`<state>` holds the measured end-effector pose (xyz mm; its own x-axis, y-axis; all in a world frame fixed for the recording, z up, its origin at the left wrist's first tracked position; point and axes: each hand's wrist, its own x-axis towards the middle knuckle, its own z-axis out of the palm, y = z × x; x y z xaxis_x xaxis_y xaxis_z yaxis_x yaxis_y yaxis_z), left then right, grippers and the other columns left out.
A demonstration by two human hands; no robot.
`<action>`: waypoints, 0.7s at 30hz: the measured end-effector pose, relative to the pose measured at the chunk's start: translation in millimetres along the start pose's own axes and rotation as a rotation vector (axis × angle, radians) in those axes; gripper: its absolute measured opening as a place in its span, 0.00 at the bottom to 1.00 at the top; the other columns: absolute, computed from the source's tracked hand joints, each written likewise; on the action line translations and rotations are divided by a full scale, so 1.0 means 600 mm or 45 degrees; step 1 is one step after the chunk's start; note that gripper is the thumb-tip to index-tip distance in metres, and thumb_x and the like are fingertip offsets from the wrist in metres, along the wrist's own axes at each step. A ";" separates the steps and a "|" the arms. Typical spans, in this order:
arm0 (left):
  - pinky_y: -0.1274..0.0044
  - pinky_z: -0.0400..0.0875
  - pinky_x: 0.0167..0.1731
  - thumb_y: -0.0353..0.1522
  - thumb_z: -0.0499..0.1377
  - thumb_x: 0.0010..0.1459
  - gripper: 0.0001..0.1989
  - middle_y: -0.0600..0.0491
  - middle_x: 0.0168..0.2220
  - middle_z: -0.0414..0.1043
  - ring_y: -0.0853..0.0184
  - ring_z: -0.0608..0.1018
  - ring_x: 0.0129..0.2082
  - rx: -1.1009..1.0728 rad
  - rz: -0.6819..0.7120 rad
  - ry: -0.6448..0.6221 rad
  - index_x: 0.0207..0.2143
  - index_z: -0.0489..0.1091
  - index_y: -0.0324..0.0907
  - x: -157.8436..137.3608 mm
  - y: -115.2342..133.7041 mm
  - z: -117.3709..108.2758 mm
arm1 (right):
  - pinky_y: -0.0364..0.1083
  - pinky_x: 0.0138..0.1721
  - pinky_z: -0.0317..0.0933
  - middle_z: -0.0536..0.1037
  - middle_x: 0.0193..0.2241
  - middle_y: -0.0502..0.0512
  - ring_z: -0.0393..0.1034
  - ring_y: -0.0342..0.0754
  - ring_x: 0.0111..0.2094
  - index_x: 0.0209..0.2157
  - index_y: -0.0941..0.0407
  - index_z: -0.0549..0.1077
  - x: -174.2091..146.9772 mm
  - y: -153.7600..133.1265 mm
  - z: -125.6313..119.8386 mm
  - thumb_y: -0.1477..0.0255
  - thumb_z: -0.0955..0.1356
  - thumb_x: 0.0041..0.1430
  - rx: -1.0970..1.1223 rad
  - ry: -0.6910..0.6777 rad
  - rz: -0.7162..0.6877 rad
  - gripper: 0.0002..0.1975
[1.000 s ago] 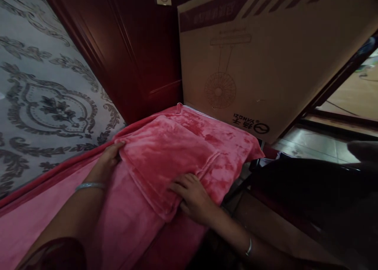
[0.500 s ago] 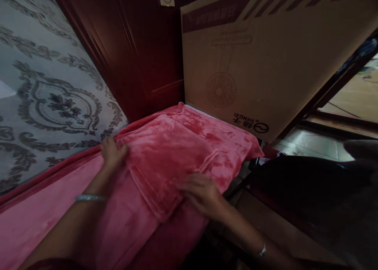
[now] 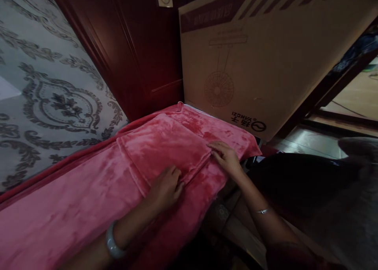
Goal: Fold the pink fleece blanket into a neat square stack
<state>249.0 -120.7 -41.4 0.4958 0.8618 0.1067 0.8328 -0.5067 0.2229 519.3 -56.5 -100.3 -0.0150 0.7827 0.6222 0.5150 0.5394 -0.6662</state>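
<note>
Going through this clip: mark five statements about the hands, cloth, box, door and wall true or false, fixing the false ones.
1. The right hand is at a corner of the folded cloth. True.
2. A fan is drawn on the box. True.
3. The left hand touches the box. False: it is at the edge of the folded cloth.
4. The wall is plain. False: it bears a floral pattern.
5. The door is white. False: it is dark red.
</note>
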 end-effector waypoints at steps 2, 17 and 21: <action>0.71 0.69 0.39 0.29 0.53 0.65 0.08 0.49 0.36 0.71 0.62 0.74 0.37 0.020 0.021 0.007 0.32 0.68 0.42 0.003 -0.001 0.001 | 0.53 0.47 0.70 0.81 0.39 0.56 0.76 0.52 0.43 0.41 0.51 0.81 0.006 0.004 0.001 0.71 0.65 0.62 0.024 -0.011 0.002 0.12; 0.75 0.64 0.35 0.31 0.55 0.65 0.07 0.53 0.37 0.76 0.66 0.76 0.35 -0.199 0.221 -0.295 0.36 0.72 0.45 -0.046 -0.004 -0.011 | 0.51 0.43 0.71 0.78 0.38 0.57 0.75 0.52 0.42 0.39 0.52 0.76 -0.041 0.022 0.023 0.74 0.62 0.66 -0.108 0.159 -0.110 0.11; 0.77 0.65 0.34 0.33 0.53 0.66 0.11 0.54 0.31 0.76 0.69 0.76 0.31 -0.418 0.285 -0.128 0.32 0.72 0.43 0.005 -0.030 -0.063 | 0.51 0.42 0.71 0.78 0.38 0.57 0.75 0.51 0.41 0.39 0.52 0.76 -0.044 0.028 0.028 0.74 0.62 0.66 -0.114 0.186 -0.126 0.11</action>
<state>226.1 -108.0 -8.2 0.6909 0.7166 0.0958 0.5869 -0.6334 0.5044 514.1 -63.0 -134.9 0.0521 0.6701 0.7405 0.5912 0.5769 -0.5636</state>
